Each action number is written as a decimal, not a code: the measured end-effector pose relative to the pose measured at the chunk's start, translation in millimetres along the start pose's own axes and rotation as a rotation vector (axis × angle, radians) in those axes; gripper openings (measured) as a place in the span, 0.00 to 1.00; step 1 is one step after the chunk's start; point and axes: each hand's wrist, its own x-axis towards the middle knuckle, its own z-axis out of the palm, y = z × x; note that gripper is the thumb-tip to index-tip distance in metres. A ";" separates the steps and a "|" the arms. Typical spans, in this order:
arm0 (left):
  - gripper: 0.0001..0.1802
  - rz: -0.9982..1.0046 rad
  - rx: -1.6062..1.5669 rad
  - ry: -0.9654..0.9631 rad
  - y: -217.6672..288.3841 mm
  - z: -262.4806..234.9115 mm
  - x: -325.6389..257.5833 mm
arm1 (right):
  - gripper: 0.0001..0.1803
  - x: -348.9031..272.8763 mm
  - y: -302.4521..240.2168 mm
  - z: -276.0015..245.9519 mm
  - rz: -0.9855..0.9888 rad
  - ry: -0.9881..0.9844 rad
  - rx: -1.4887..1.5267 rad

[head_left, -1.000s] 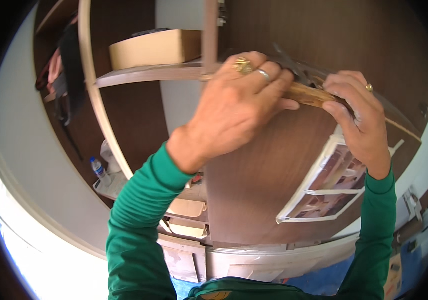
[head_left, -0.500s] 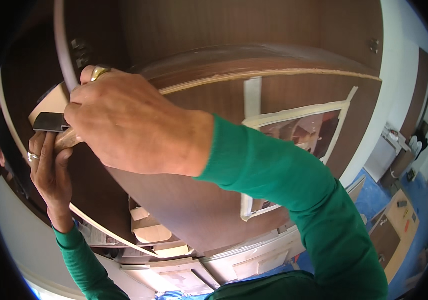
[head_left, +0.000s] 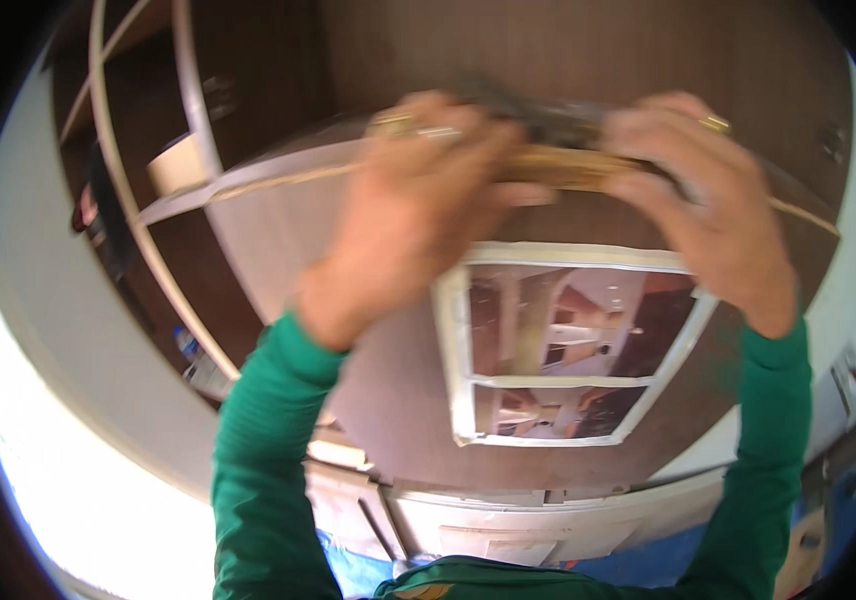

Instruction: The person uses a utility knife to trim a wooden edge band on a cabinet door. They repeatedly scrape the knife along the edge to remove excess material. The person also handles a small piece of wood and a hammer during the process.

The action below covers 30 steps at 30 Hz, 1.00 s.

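Observation:
Both my hands are up at the front edge of a brown cabinet shelf (head_left: 288, 180), blurred by motion. Between them is a wooden tool with a dark metal part (head_left: 573, 168), its exact kind smeared. My left hand (head_left: 413, 195) grips its left end, thumb stretched along the wood. At the other end, the fingers of my right hand (head_left: 703, 185) curl around it. The tool lies roughly level along the shelf's edge, and whether it touches that edge is unclear. Below hangs a brown panel (head_left: 378, 350).
Pale tape (head_left: 558, 382) borders glossy, reflective panes on the brown front. Open compartments with a curved pale edge (head_left: 123, 170) stand at left, holding a light wooden piece (head_left: 178, 165). Lower down are pale panels (head_left: 488, 525) and blue floor covering (head_left: 358, 565).
My view and both hands have swung to the right, from the cabinet's left upright to the middle of the shelf edge. My hands are now farther apart, with the wooden tool between them.

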 end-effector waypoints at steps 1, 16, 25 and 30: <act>0.28 0.040 -0.058 0.055 9.3 14.8 14.2 | 0.14 -14.5 8.2 -15.6 0.033 -0.010 -0.035; 0.25 -0.085 0.017 0.063 -90.4 -107.5 -89.2 | 0.13 107.2 -97.8 109.5 0.103 0.082 0.105; 0.25 -0.218 0.144 -0.104 -176.4 -244.8 -173.5 | 0.13 220.6 -170.3 236.0 -0.151 0.209 0.010; 0.23 -0.298 0.210 -0.146 -191.1 -262.3 -206.5 | 0.06 234.1 -172.0 272.8 -0.235 0.365 0.023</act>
